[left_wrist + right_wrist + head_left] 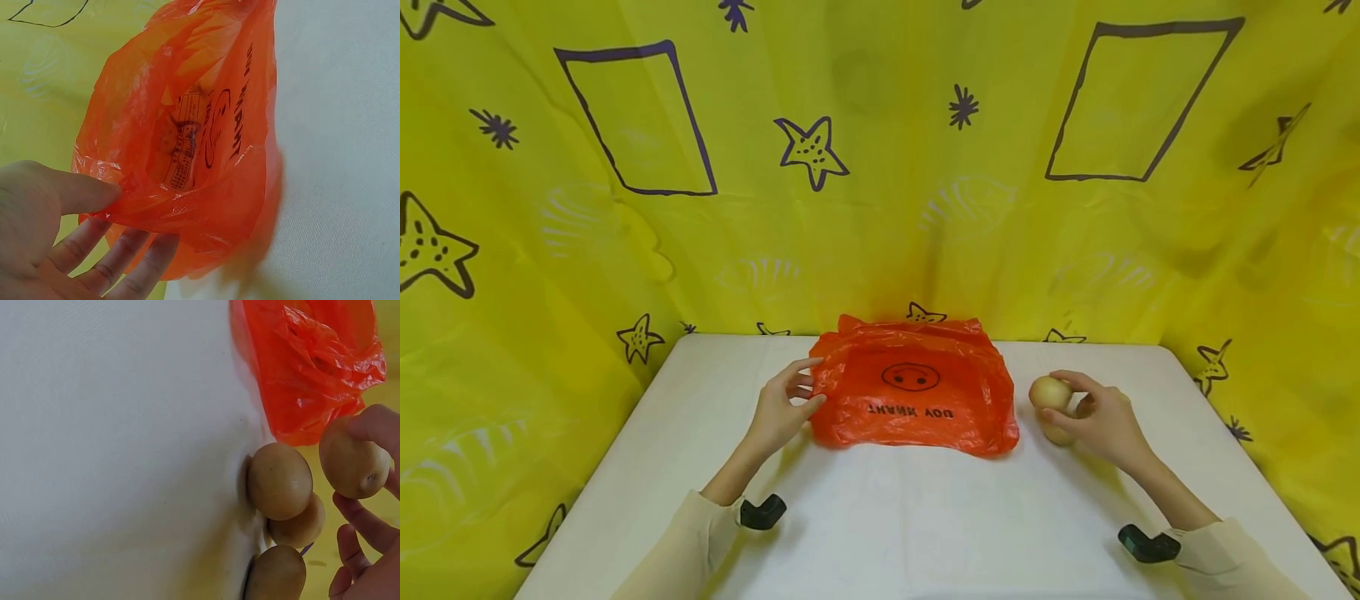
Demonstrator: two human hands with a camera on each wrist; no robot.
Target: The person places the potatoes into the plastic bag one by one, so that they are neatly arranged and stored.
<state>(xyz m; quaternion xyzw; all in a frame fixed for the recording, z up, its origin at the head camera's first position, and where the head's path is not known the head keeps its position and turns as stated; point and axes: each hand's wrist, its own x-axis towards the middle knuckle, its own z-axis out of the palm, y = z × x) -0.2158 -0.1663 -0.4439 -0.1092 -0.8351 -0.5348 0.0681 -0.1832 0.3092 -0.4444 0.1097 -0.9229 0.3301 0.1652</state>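
Observation:
A red plastic bag (917,383) stands on the table with its mouth open, upside-down lettering and a pig-like face printed on its side. At its left rim, my left hand (786,406) pinches the film, thumb on the inner side and fingers on the outer, as the left wrist view shows. My right hand (1099,419) grips a potato (353,456) between thumb and fingertips, to the right of the bag. Beside and below it are other potatoes (280,481) on the table. Inside the bag, a patch with printed text (184,140) shows.
The white table (880,517) ends behind the bag at a yellow curtain (880,233) with stars and shells, which also closes off both sides. Dark wrist devices (763,512) sit at both sleeves.

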